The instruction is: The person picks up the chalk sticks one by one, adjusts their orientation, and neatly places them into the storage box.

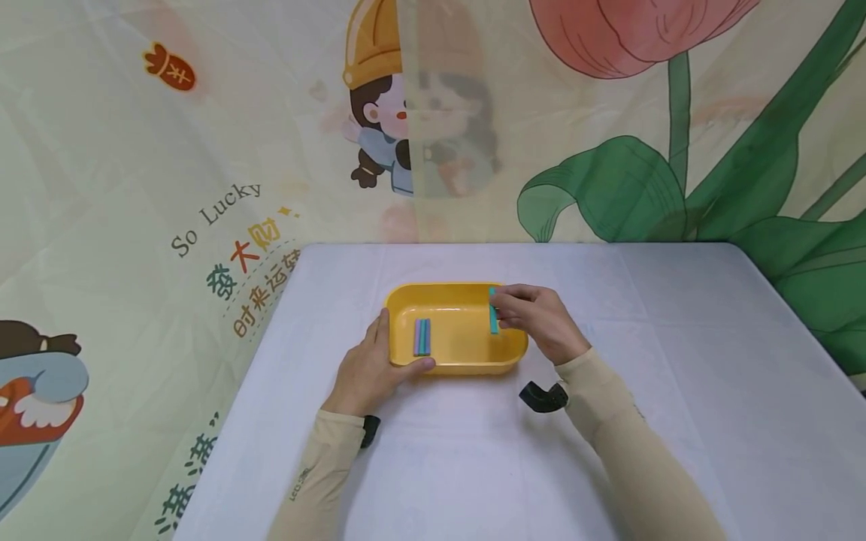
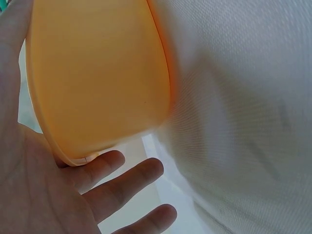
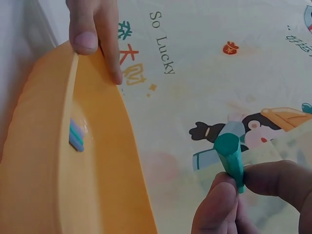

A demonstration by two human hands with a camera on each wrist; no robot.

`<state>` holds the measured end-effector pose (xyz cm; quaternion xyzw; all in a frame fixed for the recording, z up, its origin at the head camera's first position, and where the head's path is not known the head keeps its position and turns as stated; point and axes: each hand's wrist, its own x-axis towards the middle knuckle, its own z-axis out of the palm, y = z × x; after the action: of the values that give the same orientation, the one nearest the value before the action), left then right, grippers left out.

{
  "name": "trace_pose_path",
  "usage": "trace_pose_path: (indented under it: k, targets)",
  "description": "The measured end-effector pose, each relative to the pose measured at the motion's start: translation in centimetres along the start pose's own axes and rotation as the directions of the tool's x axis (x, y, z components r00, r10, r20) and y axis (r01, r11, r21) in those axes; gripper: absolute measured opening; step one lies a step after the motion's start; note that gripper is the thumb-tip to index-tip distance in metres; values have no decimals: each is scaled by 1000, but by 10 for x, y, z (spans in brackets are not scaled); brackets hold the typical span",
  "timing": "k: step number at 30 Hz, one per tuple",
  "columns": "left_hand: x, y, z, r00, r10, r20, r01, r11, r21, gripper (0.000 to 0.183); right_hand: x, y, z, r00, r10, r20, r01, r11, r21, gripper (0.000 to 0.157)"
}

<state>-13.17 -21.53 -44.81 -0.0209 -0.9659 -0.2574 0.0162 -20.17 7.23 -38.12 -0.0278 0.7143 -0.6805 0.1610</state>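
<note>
While the left hand (image 1: 367, 372) holds the left end of a yellow rounded-rectangular plastic tray (image 1: 460, 343), the right hand (image 1: 541, 319) pinches a slim teal hexagonal-ended stick (image 3: 230, 153) above the tray's right end.
Left thumb at tray's near rim, other fingers spread; purple and teal slim sticks (image 1: 422, 337) side by side in tray's left part.

A white cloth (image 1: 676, 338), faintly creased, covers the table (image 1: 467, 451), whose far corners look rounded. Directly on it sits the yellow tray (image 1: 470, 369), open side up, its long sides roughly parallel to the far edge.
</note>
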Motion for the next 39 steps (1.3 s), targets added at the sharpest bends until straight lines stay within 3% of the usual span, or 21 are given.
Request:
trace_pose_path:
  k: [9,20,39]
  targets:
    - [0,0,0,1000,-15,6,15,1000,-20,135,9,-1,19,1000,11,-11,-10,995,97,53]
    - [-2,3,-1,1000,-15,7,15,1000,-14,134,18,3,34,999,10,-45,-3,989,150,44]
    - [0,2,-2,1000,-4,9,4,1000,-18,133,36,23,72,995,73,-68,-68,995,76,34]
